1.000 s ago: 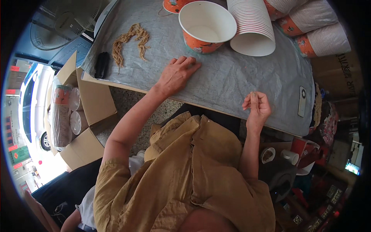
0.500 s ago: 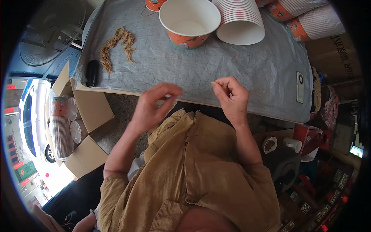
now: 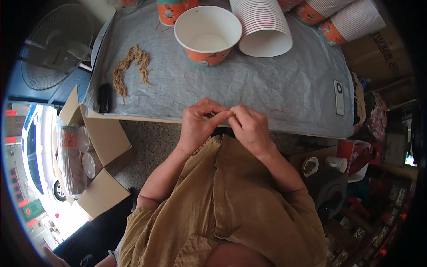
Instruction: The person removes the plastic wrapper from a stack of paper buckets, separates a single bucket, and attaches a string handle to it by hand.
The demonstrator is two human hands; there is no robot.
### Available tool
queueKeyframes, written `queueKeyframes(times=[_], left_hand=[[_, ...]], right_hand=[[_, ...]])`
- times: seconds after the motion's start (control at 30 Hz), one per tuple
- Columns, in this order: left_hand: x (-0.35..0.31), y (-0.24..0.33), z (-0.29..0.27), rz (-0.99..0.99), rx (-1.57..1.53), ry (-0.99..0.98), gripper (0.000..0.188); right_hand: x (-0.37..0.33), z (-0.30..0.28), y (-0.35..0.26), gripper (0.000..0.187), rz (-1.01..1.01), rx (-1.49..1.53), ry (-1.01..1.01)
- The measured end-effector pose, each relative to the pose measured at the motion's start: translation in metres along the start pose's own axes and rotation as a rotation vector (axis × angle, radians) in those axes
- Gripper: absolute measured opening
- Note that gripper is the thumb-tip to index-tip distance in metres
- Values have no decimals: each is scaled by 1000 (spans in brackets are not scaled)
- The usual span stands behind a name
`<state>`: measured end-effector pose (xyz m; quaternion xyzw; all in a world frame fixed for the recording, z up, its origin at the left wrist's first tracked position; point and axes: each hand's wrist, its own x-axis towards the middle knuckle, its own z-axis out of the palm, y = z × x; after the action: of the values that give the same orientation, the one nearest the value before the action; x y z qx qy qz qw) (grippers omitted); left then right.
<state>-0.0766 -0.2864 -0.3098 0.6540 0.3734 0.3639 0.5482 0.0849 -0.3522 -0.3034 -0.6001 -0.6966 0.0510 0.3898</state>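
My left hand (image 3: 199, 122) and my right hand (image 3: 251, 130) meet at their fingertips above the near edge of the table. Thumb and forefinger of each are pinched together; whatever is between them is too small to make out. Beyond them a large paper bucket (image 3: 209, 29), white inside and orange outside, stands upright. A nested stack of such buckets (image 3: 263, 29) lies on its side to its right, mouth facing me. At the left a tan bundle of twine-like strands (image 3: 120, 71) rests on the grey table cover (image 3: 178, 84).
A phone (image 3: 339, 98) lies near the right edge, a dark object (image 3: 104, 98) at the left corner. More wrapped bucket stacks (image 3: 356, 22) sit far right. An open carton (image 3: 106, 133) holds others at left. A fan (image 3: 58, 49) and a white mug (image 3: 336, 163) flank the table.
My hands, apart half a second ago, have come together and their fingertips now meet. The table and its things sit slightly lower and further left in the picture.
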Motion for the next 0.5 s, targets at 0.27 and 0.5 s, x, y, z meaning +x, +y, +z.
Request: queueKeyframes(times=[0.27,0.5], left_hand=[[-9,-8,16,229,305,53,9],[1,-23,25,-36,122,-179,12]], right_hand=[[-16,-5,-2,15,237,197,-115],[-44,-23,21,11,399,444,70]])
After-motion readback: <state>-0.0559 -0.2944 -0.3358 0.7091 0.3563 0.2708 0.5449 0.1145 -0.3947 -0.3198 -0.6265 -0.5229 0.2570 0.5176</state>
